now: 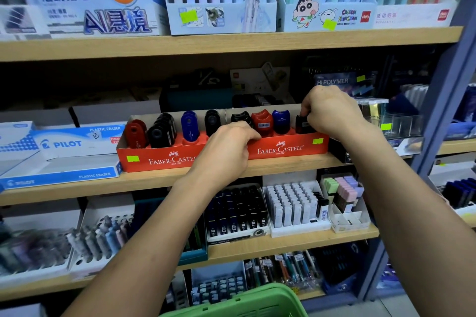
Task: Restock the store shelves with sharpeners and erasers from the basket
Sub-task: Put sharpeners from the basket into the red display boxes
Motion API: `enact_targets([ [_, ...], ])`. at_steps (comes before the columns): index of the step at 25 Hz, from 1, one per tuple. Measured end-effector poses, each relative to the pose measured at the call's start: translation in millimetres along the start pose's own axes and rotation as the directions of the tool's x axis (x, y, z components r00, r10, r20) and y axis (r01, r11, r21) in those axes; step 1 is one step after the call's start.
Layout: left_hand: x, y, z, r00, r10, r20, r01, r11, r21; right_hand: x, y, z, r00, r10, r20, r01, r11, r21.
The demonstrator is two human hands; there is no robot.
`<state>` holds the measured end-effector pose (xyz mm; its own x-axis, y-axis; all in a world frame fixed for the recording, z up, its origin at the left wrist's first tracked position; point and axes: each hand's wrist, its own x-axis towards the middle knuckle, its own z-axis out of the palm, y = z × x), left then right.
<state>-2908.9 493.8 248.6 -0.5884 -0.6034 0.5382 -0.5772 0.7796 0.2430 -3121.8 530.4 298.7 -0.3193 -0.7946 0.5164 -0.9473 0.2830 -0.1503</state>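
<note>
Red cardboard marks the work site: two Faber-Castell display trays sit side by side on the middle shelf [270, 166], and both hands are at the right-hand tray [288, 148]. The right hand [332, 110] has its fingers curled round a black sharpener [302, 123] at the tray's right end, just beside a blue sharpener [281, 121] and a red one [262, 123]; it looks to be seating that piece into the last slot of the row. The left hand [226, 149] rests on the front wall of the same tray, near the seam with the left-hand tray [159, 159], fingers curled over the rim as if steadying the box (whether it also holds anything, I cannot tell, since its fingertips are hidden).

Judging by this, the step in hand is placing a sharpener, partway through restocking. The left-hand tray holds red, black and blue sharpeners with gaps between them, so more stock seems wanted there. The green basket [247, 302] sits at the bottom edge of view, well below the hands, and its contents are not visible.

Next, the right hand likely needs to press the black sharpener down upright, let go, and reach down to the basket for another piece, while the left hand keeps the tray from sliding back.
</note>
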Motion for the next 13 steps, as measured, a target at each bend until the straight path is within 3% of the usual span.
enact_targets([
  [4, -6.0, 0.7, -8.3, 0.994, 0.031, -0.105, -0.03, 1.0, 0.005, -2.7, -8.2, -6.3, 0.99, -0.081, -0.115, 0.107, 0.966, 0.237],
  [8, -26.3, -3.7, -26.3, 0.997, 0.008, -0.078, -0.002, 0.997, 0.081, -39.6, -57.8, -5.5, 0.958, -0.279, -0.067, 0.276, 0.83, 0.485],
  [11, -56.8, -19.3, -34.5, 0.991, -0.043, 0.13, 0.018, 0.982, 0.189, -78.8, -90.6, 14.5, 0.876, -0.479, 0.052, 0.407, 0.793, 0.453],
  [13, -85.9, -31.8, -25.7, 0.935, -0.09, 0.344, 0.005, 0.97, 0.241, -102.7, -101.3, 40.1, 0.821, -0.527, 0.22, 0.426, 0.822, 0.379],
])
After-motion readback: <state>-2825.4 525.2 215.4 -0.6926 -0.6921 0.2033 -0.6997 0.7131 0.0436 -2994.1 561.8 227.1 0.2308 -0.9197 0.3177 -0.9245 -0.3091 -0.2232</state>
